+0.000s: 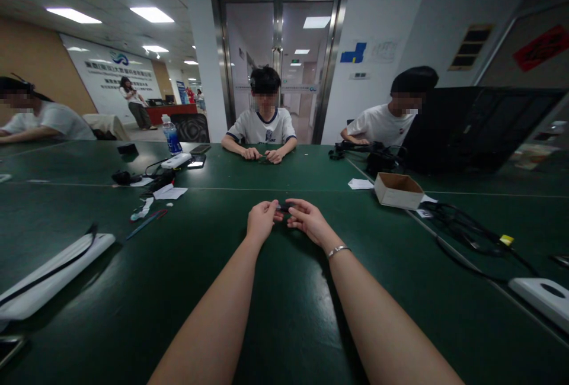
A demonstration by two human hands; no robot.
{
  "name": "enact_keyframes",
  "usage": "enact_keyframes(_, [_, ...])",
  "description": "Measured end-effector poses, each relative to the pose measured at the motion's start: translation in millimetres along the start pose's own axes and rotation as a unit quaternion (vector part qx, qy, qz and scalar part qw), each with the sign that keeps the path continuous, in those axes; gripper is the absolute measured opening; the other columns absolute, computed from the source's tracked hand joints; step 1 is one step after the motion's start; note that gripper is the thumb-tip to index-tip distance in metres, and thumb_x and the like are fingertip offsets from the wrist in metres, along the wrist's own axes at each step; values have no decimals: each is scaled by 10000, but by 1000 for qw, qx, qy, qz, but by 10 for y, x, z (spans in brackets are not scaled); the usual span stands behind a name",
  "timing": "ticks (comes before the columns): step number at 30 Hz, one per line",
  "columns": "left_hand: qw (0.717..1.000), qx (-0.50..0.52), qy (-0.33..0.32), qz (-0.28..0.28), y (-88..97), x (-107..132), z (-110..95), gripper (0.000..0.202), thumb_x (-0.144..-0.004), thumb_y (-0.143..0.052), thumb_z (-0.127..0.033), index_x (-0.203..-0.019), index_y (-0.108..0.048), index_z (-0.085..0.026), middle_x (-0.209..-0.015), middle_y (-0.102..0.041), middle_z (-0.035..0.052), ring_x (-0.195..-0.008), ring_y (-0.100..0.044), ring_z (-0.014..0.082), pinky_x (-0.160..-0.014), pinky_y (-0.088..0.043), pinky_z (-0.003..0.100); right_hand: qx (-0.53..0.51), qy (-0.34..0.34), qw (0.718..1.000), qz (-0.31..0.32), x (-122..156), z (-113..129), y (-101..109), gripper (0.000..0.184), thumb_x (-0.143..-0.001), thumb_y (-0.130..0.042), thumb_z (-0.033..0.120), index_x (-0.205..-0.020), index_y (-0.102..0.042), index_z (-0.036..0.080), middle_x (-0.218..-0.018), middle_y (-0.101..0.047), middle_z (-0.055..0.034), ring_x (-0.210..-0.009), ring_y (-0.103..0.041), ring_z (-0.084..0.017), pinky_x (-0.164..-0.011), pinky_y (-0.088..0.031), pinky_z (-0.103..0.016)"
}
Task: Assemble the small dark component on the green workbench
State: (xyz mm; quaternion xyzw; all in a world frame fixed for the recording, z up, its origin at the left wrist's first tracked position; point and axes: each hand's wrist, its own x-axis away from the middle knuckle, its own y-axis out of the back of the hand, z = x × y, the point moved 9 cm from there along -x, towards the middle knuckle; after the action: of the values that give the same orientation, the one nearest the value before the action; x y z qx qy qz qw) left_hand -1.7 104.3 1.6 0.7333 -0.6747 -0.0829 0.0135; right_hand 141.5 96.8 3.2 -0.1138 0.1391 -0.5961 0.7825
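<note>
Over the middle of the dark green table [284, 290], both my arms reach forward. Between my fingertips is a small dark object [284, 208], too small and too covered to name. My left hand [263, 220] pinches its left end between thumb and fingers. From the other side, my right hand [307, 219] grips the right end, thumb and index finger closed on it, the other fingers curled below. A silver bracelet [339, 250] circles my right wrist.
Across the table a person [262, 130] handles something small. Another person [386, 112] sits at the right beside black monitors [484, 127]. An open cardboard box [399, 195] and black cables [466, 228] lie right. Left are a bottle [171, 136], a phone [197, 161] and a long white device [62, 275].
</note>
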Motion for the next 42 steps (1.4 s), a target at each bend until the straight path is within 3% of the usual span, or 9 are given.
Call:
enact_keyframes(22, [998, 16, 56, -6, 17, -11, 30, 341, -931, -511, -398, -839, -660, -106, -715, -706, 92, -568, -639, 124, -473, -403, 183, 25, 12, 1000, 4, 7, 25, -14, 365, -726, -772, 110, -1067, -691, 214, -972, -550, -24, -632, -634, -89, -594, -589, -232])
enact_keyframes(42, [998, 15, 67, -13, 3, -55, 74, 381, -927, -487, -431, -776, -649, -120, -698, -698, 89, -534, -607, 122, -463, -379, 193, 34, 21, 999, 12, 4, 45, -40, 398, -680, -817, 152, -1046, -674, 217, -988, -586, -25, -628, -638, -97, -552, -579, -217])
